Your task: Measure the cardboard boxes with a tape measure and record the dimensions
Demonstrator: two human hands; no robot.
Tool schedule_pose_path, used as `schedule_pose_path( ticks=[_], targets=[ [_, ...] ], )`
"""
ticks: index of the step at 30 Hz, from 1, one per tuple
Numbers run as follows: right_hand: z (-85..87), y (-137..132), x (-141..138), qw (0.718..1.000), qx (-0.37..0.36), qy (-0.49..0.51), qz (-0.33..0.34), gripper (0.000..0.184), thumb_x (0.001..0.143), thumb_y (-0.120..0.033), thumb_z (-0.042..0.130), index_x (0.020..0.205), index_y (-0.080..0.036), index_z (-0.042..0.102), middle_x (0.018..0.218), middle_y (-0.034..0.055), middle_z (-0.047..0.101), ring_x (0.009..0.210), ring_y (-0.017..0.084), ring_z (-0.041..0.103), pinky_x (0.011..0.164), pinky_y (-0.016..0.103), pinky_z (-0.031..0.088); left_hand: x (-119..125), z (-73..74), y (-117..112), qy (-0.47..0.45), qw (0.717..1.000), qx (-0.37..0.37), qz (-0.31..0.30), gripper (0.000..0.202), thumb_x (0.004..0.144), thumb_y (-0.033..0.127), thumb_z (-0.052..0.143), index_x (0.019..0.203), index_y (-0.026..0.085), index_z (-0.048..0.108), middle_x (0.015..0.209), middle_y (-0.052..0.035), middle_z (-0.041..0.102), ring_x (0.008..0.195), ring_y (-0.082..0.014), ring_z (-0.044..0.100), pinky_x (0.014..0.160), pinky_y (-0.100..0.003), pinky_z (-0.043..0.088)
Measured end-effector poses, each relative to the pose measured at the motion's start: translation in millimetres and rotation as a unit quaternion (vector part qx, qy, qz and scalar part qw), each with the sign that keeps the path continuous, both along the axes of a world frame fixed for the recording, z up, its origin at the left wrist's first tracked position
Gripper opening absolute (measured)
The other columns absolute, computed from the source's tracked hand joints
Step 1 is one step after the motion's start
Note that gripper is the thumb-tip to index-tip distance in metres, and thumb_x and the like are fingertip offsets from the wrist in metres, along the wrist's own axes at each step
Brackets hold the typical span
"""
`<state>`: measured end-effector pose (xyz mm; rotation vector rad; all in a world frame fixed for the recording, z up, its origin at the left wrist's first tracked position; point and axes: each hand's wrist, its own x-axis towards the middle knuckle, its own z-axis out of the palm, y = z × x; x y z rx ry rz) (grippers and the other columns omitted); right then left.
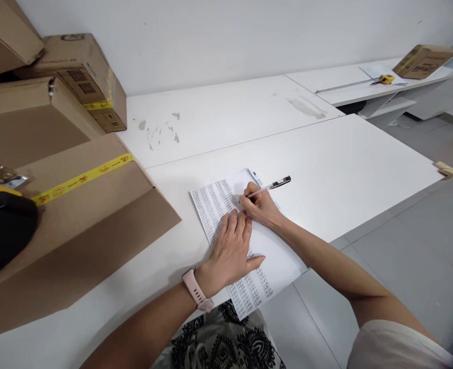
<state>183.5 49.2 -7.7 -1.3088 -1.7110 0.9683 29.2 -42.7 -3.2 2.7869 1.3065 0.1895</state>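
Note:
A sheet of paper (276, 253) covered partly in columns of small handwriting lies at the table's front edge, its near corner hanging over. My left hand (232, 251) rests flat on it, fingers stretched and thumb apart, with a pink watch band (195, 289) at the wrist. Just beyond, my right hand (260, 204) pinches a clear pen with a black end (274, 185), its tip down at the paper by the written columns. Part of another sheet (254, 176) with writing shows under the far edge of the first.
Cardboard boxes (106, 189) with yellow tape crowd the left side. A black and yellow object (6, 230) sits on the nearest one. The white table (345, 169) has scuffed patches. Farther right are a tape measure (386, 79) and a small box (422, 61).

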Motion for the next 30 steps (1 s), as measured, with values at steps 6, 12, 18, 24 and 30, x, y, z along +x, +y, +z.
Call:
schedule_pose_path(
  ticks=[6,12,18,24,30],
  targets=[
    [2.0,-0.9,-0.1,1.000,0.010,0.003,-0.008,0.017,0.082,-0.023,0.057,0.072,-0.024,0.043,0.057,-0.0069,0.042,0.054,0.011,0.039,0.052,0.028,0.031,-0.4,-0.3,-1.0,-0.007,1.000,-0.003,0.000,0.096,0.092,0.069,0.047,0.151,-0.005,0.033,0.157,-0.0283,0.037,0.148,-0.0435,0.029,0.123,-0.054,0.019],
    [1.8,-0.9,-0.5,1.000,0.008,-0.007,-0.005,0.018,0.084,-0.024,0.057,0.073,-0.024,0.043,0.056,-0.0071,0.042,0.053,0.011,0.039,0.052,0.028,0.031,-0.3,-1.0,-1.4,0.002,1.000,-0.001,0.000,0.095,0.093,0.069,0.044,0.152,-0.005,0.032,0.158,-0.0277,0.036,0.148,-0.0430,0.028,0.123,-0.054,0.019],
    [2.3,-0.6,-0.9,1.000,0.008,-0.007,-0.010,0.018,0.083,-0.025,0.057,0.072,-0.024,0.043,0.055,-0.0070,0.042,0.052,0.011,0.038,0.051,0.028,0.031,-0.2,-0.1,-1.1,0.004,1.000,-0.004,-0.001,0.096,0.092,0.070,0.045,0.151,-0.005,0.033,0.157,-0.0279,0.037,0.148,-0.0433,0.029,0.123,-0.054,0.019],
    [2.9,-0.5,-1.0,1.000,0.000,-0.009,-0.013,0.018,0.080,-0.024,0.058,0.072,-0.024,0.042,0.055,-0.0069,0.041,0.052,0.011,0.038,0.051,0.028,0.030,-0.6,-0.7,-1.3,0.001,1.000,0.004,0.002,0.094,0.092,0.070,0.044,0.151,-0.003,0.034,0.157,-0.0269,0.038,0.148,-0.0421,0.029,0.123,-0.053,0.018],
    [5.9,-0.6,-1.6,1.000,-0.002,-0.005,-0.014,0.017,0.080,-0.026,0.058,0.072,-0.024,0.043,0.055,-0.0068,0.041,0.052,0.011,0.038,0.051,0.028,0.030,-0.2,-0.2,-1.5,-0.003,1.000,0.002,0.002,0.094,0.092,0.069,0.046,0.150,-0.004,0.035,0.157,-0.0273,0.038,0.148,-0.0423,0.029,0.123,-0.053,0.018]
  ],
)
